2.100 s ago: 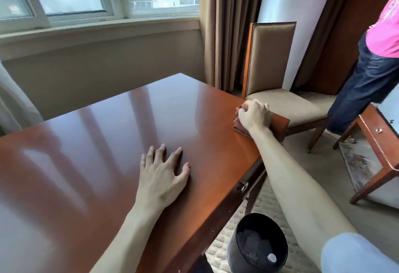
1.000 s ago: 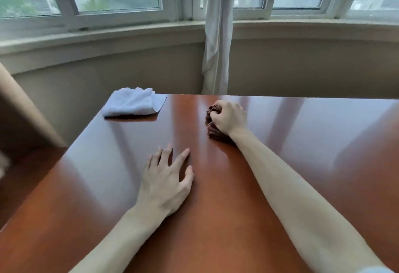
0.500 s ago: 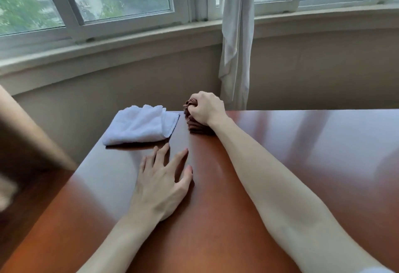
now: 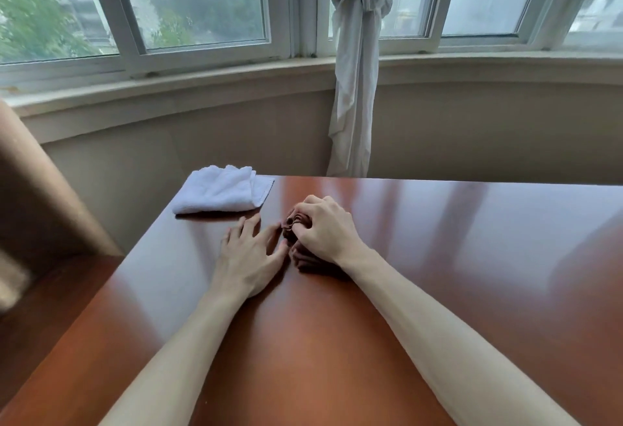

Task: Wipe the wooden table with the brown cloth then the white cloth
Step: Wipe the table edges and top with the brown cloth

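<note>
My right hand grips the bunched brown cloth and holds it down on the glossy wooden table, a little in from the far edge. Most of the cloth is hidden under the hand. My left hand lies flat on the table just left of it, fingers spread, the fingertips close to the cloth. A folded white cloth rests at the table's far left corner, just beyond my left hand.
A knotted white curtain hangs behind the table's far edge below the bay window. A brown chair back stands at the left of the table.
My right hand has drawn the brown cloth back from the far edge toward me, stopping beside my left hand. The view swung from the table's right end to its window side.
</note>
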Available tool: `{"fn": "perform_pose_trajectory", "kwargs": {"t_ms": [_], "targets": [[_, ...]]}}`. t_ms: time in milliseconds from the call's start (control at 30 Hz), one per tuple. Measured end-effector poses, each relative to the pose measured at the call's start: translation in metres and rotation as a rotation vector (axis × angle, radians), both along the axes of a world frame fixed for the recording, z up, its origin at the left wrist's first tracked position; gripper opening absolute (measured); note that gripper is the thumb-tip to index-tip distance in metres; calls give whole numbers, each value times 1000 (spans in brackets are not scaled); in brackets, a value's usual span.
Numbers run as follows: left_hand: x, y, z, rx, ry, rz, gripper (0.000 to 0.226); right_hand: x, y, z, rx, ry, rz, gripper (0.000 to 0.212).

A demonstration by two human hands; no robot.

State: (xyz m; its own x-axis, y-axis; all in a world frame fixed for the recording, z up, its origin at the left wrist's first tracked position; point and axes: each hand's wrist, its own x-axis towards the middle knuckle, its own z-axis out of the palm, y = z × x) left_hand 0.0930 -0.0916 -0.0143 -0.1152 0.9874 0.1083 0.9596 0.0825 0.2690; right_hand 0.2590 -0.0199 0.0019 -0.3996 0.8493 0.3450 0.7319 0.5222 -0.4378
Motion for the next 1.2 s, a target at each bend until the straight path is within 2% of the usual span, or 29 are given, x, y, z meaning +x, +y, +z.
{"fn": "perform_pose_trajectory", "kwargs": {"t_ms": [100,200,333,433,600,733,833,1000,1100,1200], "targets": [[0,-3,2,-40,6,-12,80,30,-38,-2,17,-25,-5,24],[-1,-2,0,-49,-2,-17,67,72,-43,-3,21,1,-94,27],[-1,1,-5,-40,11,-30,63,124,13,-2,22,-21,-324,16],[-2,4,-9,1,34,-26,74,145,69,-3,43,-37,-515,12],[-3,10,-15,42,40,-12,71,129,142,0,60,-52,-602,21],[-4,11,-14,39,45,-2,71,123,155,3,8,-16,-583,20],[-2,9,-11,16,47,-9,70,114,130,3,18,14,-500,25],[-2,5,-2,-38,67,-15,54,72,36,7,-22,-38,-228,30],[4,-6,12,-18,109,-20,55,52,-27,3,-18,-15,-98,28],[10,-34,27,-60,46,-29,54,37,-84,0,2,-8,-26,27]]}}
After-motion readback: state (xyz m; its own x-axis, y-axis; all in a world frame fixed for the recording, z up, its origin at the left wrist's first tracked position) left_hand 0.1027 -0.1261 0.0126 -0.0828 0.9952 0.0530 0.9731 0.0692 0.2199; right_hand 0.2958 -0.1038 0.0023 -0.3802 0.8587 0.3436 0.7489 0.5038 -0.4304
